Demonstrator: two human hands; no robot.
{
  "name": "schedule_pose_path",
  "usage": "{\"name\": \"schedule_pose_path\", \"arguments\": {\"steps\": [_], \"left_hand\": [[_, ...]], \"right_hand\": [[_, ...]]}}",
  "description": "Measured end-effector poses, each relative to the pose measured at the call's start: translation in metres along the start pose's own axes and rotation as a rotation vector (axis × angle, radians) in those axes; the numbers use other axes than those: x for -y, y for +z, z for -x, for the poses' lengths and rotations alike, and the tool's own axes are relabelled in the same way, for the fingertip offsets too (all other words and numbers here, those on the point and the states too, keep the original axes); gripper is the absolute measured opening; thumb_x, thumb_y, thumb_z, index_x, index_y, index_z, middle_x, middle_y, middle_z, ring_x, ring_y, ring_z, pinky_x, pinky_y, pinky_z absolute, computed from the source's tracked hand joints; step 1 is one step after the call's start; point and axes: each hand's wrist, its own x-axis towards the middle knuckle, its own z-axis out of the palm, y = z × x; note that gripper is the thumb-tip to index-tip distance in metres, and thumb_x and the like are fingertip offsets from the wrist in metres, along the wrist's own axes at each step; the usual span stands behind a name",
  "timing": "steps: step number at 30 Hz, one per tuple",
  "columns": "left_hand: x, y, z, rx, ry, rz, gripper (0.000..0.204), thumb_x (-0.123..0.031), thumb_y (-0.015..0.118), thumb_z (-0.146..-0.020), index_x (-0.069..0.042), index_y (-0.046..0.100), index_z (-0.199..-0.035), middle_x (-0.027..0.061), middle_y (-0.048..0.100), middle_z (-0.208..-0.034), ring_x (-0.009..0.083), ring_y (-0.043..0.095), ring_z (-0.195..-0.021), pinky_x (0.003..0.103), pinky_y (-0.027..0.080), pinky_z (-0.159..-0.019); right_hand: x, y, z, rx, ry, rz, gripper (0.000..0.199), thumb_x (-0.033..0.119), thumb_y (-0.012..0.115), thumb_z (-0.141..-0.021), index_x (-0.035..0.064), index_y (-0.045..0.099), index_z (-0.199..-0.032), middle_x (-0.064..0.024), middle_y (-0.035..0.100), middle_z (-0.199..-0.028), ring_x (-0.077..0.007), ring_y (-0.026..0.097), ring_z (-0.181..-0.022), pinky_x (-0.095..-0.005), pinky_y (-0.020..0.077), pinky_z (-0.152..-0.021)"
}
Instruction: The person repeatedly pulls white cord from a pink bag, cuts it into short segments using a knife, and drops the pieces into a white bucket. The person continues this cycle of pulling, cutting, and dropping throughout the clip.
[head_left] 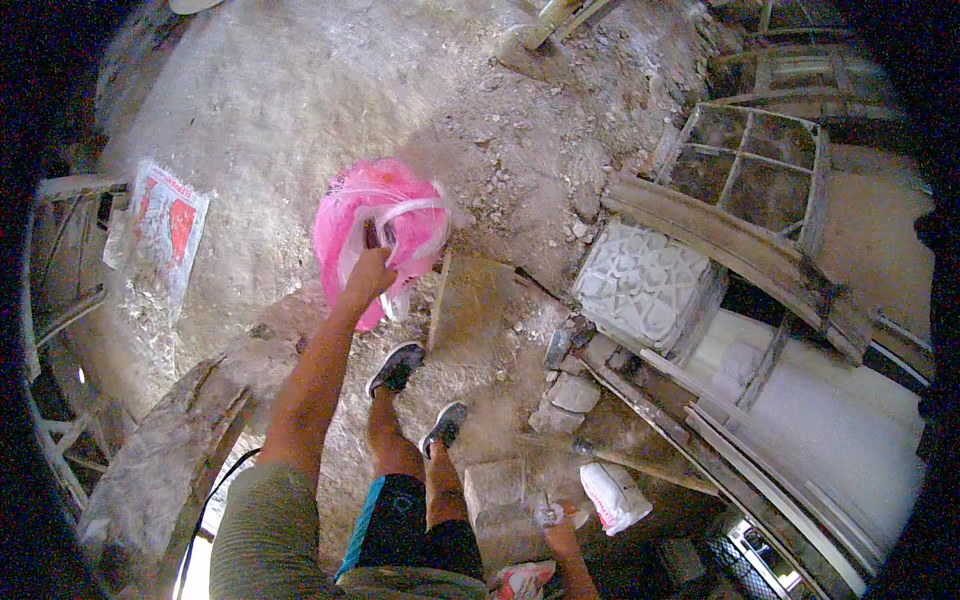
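Ahead of my feet, my left hand [371, 274] is closed on a pink plastic bag [345, 225]. White, see-through plastic [412, 212] bunches at the bag's mouth, and something dark shows inside, too blurred to name. Low on the right, my right hand [566, 515] is closed round a small, pale, partly see-through thing [548, 512] that I cannot make out. Just right of that hand stands a white sack [615, 497] with red print. A second white and red bag [522, 580] lies by my right forearm at the lower edge.
The floor is dusty, with rubble [590, 130] at the far right. A white carved lattice block [645, 280], wooden frames [750, 165] and long boards [740, 450] line the right side. A printed sack [170, 230] lies left. Stones [570, 395] and a board [470, 305] lie near my shoes.
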Motion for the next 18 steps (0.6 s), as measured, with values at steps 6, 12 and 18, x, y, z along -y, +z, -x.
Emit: {"name": "schedule_pose_path", "arguments": {"steps": [6, 12, 18], "left_hand": [[-0.037, 0.003, 0.062, 0.003, -0.169, 0.010, 0.023, -0.013, 0.067, -0.068, 0.002, 0.062, -0.085, 0.0257, 0.062, -0.080, 0.0415, 0.061, -0.080, 0.045, 0.048, -0.070], [-0.097, -0.010, 0.104, -0.160, -0.186, 0.099, 0.021, -0.014, 0.065, -0.070, 0.002, 0.060, -0.081, 0.0253, 0.061, -0.077, 0.0409, 0.062, -0.076, 0.044, 0.047, -0.065], [-0.140, -0.037, 0.156, -0.062, -0.315, 0.182, 0.039, -0.016, 0.063, -0.073, 0.004, 0.061, -0.107, 0.0264, 0.063, -0.096, 0.0386, 0.062, -0.092, 0.041, 0.049, -0.083]], "right_hand": [[0.008, -0.007, 0.002, 0.091, 0.297, -0.252, 0.042, 0.005, 0.063, -0.073, 0.0025, 0.053, -0.114, -0.0166, 0.058, -0.106, -0.0341, 0.057, -0.101, -0.0437, 0.0442, -0.090], [-0.004, 0.002, -0.003, 0.146, 0.112, -0.259, 0.034, 0.007, 0.061, -0.076, 0.0040, 0.056, -0.109, -0.0168, 0.059, -0.104, -0.0330, 0.060, -0.093, -0.0413, 0.0476, -0.084], [-0.027, -0.005, -0.022, 0.086, 0.115, 0.037, 0.039, 0.017, 0.065, -0.074, 0.0075, 0.056, -0.111, -0.0184, 0.064, -0.093, -0.0366, 0.062, -0.085, -0.0447, 0.0499, -0.077]]}}
